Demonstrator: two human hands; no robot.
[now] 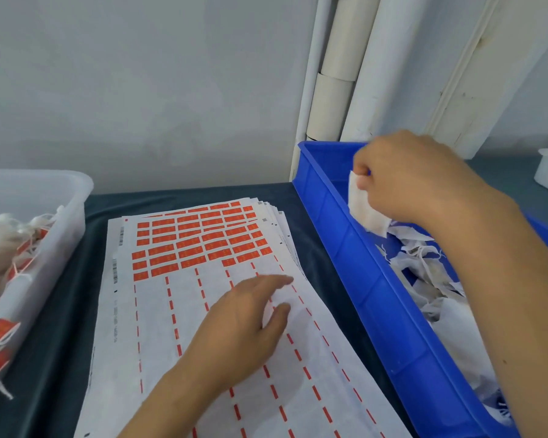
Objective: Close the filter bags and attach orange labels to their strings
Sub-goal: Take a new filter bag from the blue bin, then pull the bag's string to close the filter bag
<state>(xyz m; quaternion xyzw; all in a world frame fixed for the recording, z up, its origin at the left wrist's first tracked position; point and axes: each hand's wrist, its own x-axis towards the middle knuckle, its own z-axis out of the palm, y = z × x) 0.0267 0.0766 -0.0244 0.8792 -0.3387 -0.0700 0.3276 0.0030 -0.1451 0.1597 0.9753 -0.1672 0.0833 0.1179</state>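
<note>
Right hand (415,178) pinches a filter bag (366,213); left hand (247,324), seemingly spread, rests on label sheet (159,311).

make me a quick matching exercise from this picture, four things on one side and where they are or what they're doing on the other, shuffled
Things
1. right hand
2. left hand
3. blue bin
4. clear tub

Places or states
A. at the left edge, holding bags already tagged with orange labels
B. resting on the label sheet, fingers relaxed
C. pinching a white filter bag above the bin
D. to the right of the sheets, with loose white bags inside

Pairs: 1-C, 2-B, 3-D, 4-A
</note>
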